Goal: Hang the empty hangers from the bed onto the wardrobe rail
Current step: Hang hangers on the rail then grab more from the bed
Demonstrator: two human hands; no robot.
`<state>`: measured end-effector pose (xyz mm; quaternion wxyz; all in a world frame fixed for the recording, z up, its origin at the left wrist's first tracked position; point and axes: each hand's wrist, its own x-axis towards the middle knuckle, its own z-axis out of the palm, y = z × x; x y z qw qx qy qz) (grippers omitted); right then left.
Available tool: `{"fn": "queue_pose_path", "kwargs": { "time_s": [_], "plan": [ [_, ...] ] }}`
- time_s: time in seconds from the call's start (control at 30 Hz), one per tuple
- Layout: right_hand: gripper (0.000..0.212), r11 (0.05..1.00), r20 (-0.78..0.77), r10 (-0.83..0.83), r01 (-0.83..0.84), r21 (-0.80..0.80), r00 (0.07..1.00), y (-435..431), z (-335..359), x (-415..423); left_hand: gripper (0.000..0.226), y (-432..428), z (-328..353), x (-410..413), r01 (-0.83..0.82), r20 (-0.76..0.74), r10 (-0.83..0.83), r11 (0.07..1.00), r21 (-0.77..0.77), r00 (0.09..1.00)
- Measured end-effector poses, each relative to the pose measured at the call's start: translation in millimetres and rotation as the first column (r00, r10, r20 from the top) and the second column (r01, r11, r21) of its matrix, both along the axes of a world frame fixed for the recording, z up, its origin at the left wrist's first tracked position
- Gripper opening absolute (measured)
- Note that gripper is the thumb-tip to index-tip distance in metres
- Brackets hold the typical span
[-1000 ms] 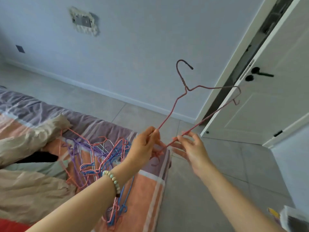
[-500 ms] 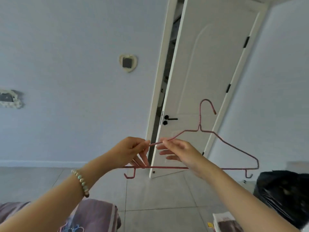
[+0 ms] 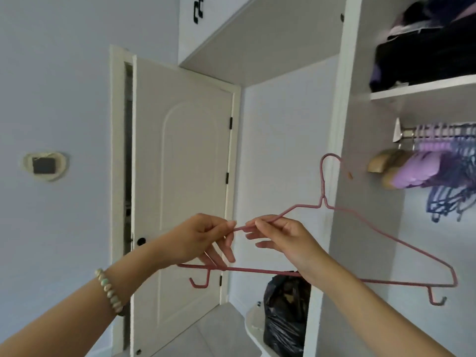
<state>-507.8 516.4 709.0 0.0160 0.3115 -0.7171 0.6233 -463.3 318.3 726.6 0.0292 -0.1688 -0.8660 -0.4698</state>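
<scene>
Here, a thin pink wire hanger [image 3: 323,200] with small hooks under both ends of its bottom bar is held up in the air in front of the open wardrobe, upright and roughly level, its hook pointing up. Both hands have it by the sloping wire of its left shoulder. The left hand [image 3: 198,240], with a bracelet of pale beads [image 3: 109,292] on its wrist, has its grip pinched on the wire near the shoulder's outer end, thumb against forefinger, while its lower fingers reach down to the bottom bar. The right hand [image 3: 286,243] pinches the same stretch of wire just beside it, fingertips nearly meeting those of the left. The hanger's hook stands in front of the wardrobe's white upright panel, left of and a little lower than the shiny metal wardrobe rail [image 3: 409,131] — it is well apart from the rail and touches nothing but the hands. On that rail hang a row of purple and blue wire hangers [image 3: 443,199], bunched together, along with a lilac garment [image 3: 417,171] and a beige one [image 3: 383,161] nearest the rail's left bracket. Above the rail, a white shelf [image 3: 422,88] carries a pile of dark folded clothes [image 3: 425,55]. Left of the wardrobe a white panelled door [image 3: 180,176] stands ajar, and a crinkled black plastic bag [image 3: 283,318] sits low down between the door and the wardrobe panel — behind the right forearm. On the pale blue wall at far left is a rough oval opening with a dark square inside [image 3: 43,164].
</scene>
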Motion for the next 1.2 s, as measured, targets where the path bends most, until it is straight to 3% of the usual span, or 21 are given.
{"fn": "queue_pose_path", "kwargs": {
  "time_s": [0.13,0.33,0.5,0.6,0.87,1.2],
  "plan": [
    [0.018,0.995,-0.020,-0.089,0.088,-0.042,0.996,81.4,15.2,-20.4,0.041,80.5,18.9,-31.5,0.094,-0.020,-0.094,0.996,-0.003,0.995],
    [0.019,0.977,-0.004,-0.141,0.138,-0.160,0.990,198.3,37.9,-54.3,0.040,190.4,36.5,-73.7,0.198,0.017,-0.201,0.974,0.114,0.979],
    [0.014,0.937,0.024,-0.201,0.200,-0.286,0.979,272.3,57.2,-79.5,0.038,274.3,48.5,-103.5,0.216,-0.079,-0.204,0.957,0.193,0.976],
    [0.009,0.885,0.030,-0.285,0.275,-0.375,0.958,303.8,66.5,-93.1,0.036,323.1,53.9,-119.5,0.206,-0.111,-0.182,0.940,0.272,0.977],
    [0.035,0.673,0.099,-0.534,0.492,-0.552,0.840,364.1,89.2,-131.3,0.036,432.2,68.0,-166.2,0.162,-0.150,-0.106,0.885,0.436,0.983],
    [0.042,0.609,0.149,-0.589,0.557,-0.565,0.795,422.7,106.8,-186.4,0.034,504.6,81.3,-210.1,0.178,-0.171,-0.111,0.875,0.451,0.979]
  ]
}}
